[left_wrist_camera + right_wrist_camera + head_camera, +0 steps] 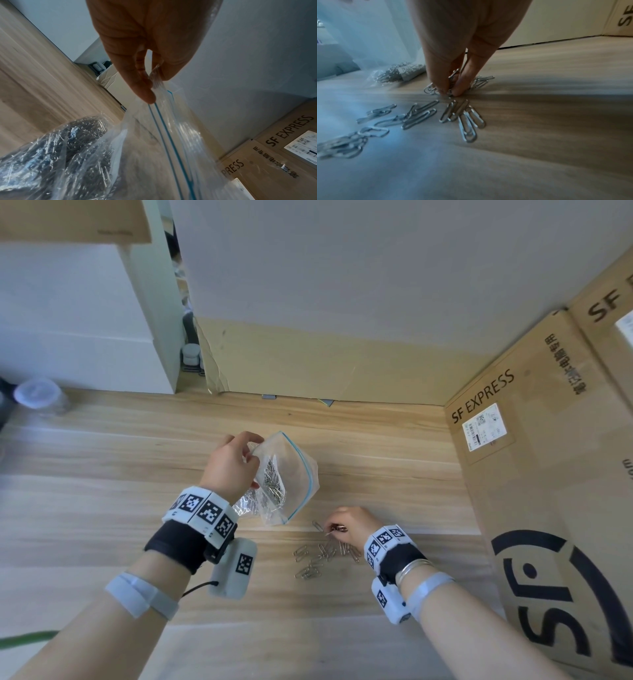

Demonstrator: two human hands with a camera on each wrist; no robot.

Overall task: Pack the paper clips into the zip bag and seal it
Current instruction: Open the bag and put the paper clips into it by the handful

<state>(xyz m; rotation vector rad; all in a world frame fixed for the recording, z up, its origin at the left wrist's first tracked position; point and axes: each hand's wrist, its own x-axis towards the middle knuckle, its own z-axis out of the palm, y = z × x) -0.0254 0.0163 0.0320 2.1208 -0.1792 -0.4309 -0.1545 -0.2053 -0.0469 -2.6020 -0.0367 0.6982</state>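
Observation:
My left hand (236,463) pinches the rim of a clear zip bag (291,474) with a blue zip line and holds it up over the wooden table, its mouth standing open. In the left wrist view the thumb and finger of my left hand (150,86) nip the bag's lip (159,86); a heap of silver paper clips (56,155) lies in the bag's bottom. My right hand (337,529) is down on the table, its fingertips (443,86) pinching a few clips (453,75). Several loose paper clips (318,559) (419,117) lie scattered beside it.
Large SF Express cardboard boxes (548,474) stand along the right side. A cardboard sheet (325,361) leans against the wall at the back. A clear lidded jar (37,395) sits at the far left of the wooden table (102,474).

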